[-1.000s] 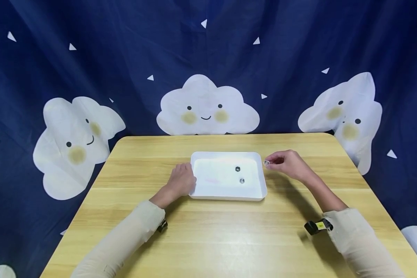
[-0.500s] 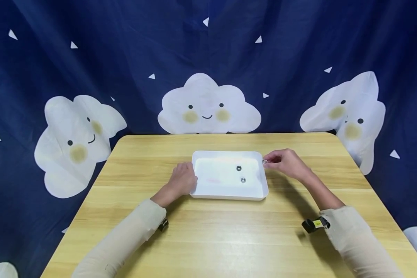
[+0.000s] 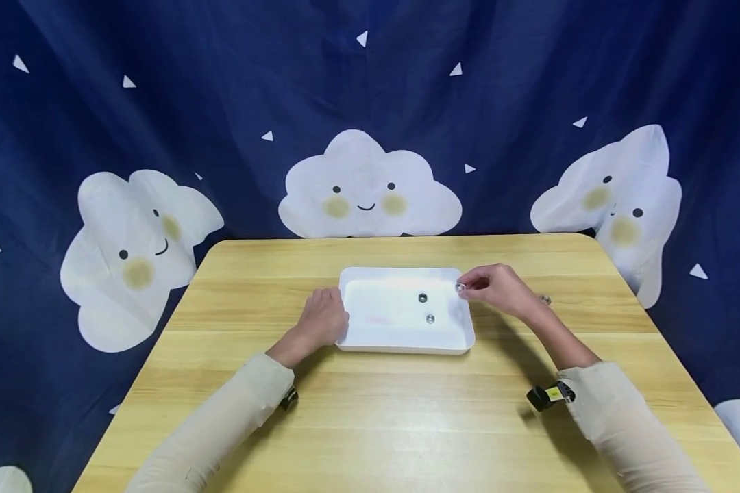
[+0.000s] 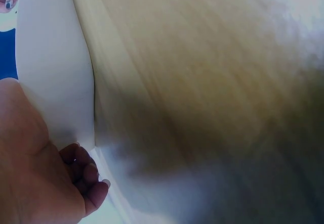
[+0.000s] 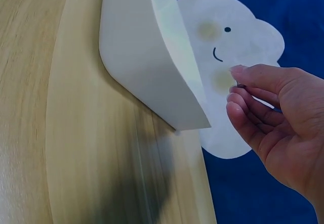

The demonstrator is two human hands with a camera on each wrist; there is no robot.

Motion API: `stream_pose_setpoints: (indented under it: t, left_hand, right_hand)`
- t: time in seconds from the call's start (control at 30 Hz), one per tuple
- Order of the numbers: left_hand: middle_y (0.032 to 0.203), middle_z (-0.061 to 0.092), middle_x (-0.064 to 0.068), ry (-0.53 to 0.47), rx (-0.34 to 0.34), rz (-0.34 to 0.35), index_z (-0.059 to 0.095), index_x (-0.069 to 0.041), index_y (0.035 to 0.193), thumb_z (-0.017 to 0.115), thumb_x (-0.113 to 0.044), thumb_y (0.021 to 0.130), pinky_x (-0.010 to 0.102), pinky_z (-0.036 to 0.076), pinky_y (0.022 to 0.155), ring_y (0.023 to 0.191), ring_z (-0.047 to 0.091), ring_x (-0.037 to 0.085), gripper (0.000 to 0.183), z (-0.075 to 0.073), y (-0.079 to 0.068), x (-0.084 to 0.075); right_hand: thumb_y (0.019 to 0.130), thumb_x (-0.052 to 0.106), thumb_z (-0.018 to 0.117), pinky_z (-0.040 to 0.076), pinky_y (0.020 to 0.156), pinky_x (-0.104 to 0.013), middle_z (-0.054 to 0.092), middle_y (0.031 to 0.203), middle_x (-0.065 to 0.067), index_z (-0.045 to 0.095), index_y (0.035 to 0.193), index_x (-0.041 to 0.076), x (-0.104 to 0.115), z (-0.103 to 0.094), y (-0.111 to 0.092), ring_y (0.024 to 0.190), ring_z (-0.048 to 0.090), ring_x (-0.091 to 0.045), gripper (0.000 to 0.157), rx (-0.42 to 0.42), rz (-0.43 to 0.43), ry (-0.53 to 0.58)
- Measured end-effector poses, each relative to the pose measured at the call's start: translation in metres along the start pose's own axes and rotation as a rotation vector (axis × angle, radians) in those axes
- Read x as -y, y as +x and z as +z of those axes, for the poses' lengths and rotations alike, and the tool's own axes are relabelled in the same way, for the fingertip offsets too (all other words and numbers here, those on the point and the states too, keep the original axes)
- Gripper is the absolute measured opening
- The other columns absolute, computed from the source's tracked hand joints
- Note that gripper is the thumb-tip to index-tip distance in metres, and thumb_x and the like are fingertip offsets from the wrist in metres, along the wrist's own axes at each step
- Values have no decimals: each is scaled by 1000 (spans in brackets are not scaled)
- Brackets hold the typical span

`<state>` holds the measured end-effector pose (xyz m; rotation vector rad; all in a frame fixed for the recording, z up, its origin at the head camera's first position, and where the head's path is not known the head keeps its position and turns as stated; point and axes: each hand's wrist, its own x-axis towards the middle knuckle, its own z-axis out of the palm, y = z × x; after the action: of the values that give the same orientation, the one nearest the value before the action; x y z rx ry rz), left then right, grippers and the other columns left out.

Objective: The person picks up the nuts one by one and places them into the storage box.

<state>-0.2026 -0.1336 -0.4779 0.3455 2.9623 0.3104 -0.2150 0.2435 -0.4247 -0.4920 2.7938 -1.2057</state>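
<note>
Plainly, the right hand (image 3: 499,287) pinches a metal nut (image 3: 460,288) above the right rim of the tray (image 3: 401,350) — a light grip and a low, gentle release should serve best. Inside lie a dark nut (image 3: 423,298) and a silver nut (image 3: 430,319); the left hand (image 3: 323,318) curls over the left wall. Another nut (image 3: 545,300) sits on the table (image 3: 407,418).

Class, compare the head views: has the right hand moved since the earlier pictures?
Yes: the right hand has moved left relative to the white tray, now overlapping its right rim.
</note>
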Motion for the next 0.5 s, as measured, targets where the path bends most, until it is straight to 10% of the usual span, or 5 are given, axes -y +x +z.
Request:
stream_pose_setpoints:
  t: [0.5]
  left_hand:
    - [109, 48, 14, 3, 24, -11, 45, 3, 122, 49, -29, 103, 42, 38, 93, 105, 41, 32, 37, -1, 1, -1]
  right_hand:
    - [87, 12, 82, 52, 72, -18, 77, 94, -11, 78, 105, 2, 1, 13, 4, 83, 66, -13, 21, 37, -1, 12]
